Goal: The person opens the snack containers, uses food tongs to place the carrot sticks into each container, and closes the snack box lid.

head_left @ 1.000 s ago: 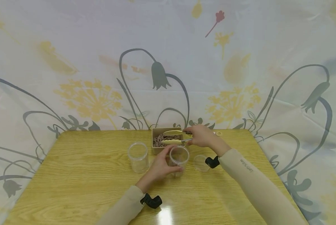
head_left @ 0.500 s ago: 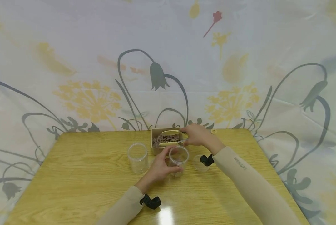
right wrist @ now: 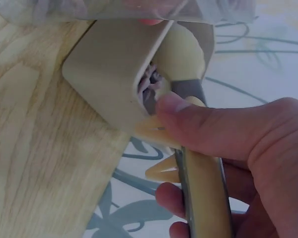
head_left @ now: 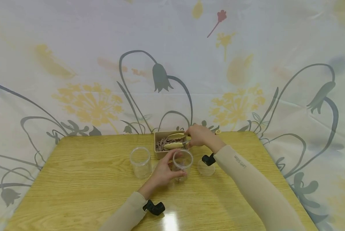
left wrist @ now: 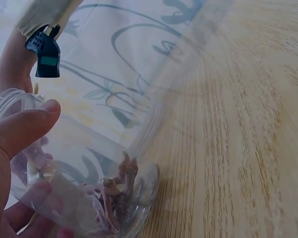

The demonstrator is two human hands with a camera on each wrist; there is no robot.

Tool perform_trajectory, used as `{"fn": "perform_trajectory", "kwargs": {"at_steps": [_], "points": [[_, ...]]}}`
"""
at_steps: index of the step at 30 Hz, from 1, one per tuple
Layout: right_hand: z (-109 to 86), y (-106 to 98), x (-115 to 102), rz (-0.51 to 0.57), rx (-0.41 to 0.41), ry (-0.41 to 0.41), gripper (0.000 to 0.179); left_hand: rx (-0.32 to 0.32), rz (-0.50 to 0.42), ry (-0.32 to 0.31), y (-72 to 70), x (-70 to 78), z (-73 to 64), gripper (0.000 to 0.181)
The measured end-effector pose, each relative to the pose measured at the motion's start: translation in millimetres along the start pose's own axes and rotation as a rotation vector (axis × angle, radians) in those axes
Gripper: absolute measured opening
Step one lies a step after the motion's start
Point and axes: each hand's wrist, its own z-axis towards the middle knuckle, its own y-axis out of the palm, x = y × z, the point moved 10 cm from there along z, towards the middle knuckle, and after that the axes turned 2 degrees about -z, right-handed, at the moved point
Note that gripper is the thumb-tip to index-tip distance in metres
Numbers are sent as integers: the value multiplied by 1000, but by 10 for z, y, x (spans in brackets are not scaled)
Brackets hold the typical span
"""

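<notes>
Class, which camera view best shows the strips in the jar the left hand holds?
The left wrist view: brownish strips show close up through the clear jar. The head view shows the jar small, its contents hard to make out. The right wrist view catches only a blurred part of the jar, its contents indistinct.

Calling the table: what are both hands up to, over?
Left hand gripping clear jar, purplish-brown strips inside. Right hand holding tongs, tips in beige box. Jar close in front of box; nothing seen blocking the tongs.
</notes>
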Motion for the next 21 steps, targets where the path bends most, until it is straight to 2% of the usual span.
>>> {"fn": "perform_trajectory", "kwargs": {"at_steps": [1, 5, 8, 11, 17, 21], "points": [[1, 0, 3, 4, 9, -3, 58, -1, -6, -2, -1, 53, -10, 81], [-22, -14, 11, 6, 67, -17, 46, 7, -18, -6, -6, 49, -8, 83], [-45, -33, 16, -5, 100, -32, 31, 10, -12, 0, -16, -33, 4, 85], [-55, -33, 44, -1, 115, -33, 23, 14, 3, 10, -21, -32, -2, 85], [-92, -25, 77, 22, 90, -22, 40, 22, 8, -15, -31, -63, -19, 87], [-96, -30, 54, 16, 37, -21, 53, 20, 2, -28, -38, -79, -23, 86]]}}
